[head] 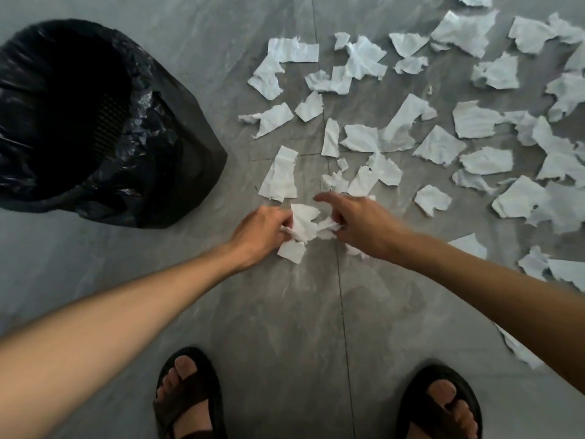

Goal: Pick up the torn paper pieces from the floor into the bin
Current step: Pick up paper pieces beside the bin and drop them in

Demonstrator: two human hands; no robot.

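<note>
Grey marbled floor tiles (285, 327) with thin dark grout lines (343, 312) lie under soft, even light.

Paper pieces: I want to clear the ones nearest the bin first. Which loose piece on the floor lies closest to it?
The long, upright strip, left of all the others, just above the left hand and nearest the bin.

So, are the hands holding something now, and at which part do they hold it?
Yes. The left hand and right hand both pinch a bunch of torn paper pieces, fingers closed on its opposite side edges. The bin stands to the left.
</note>
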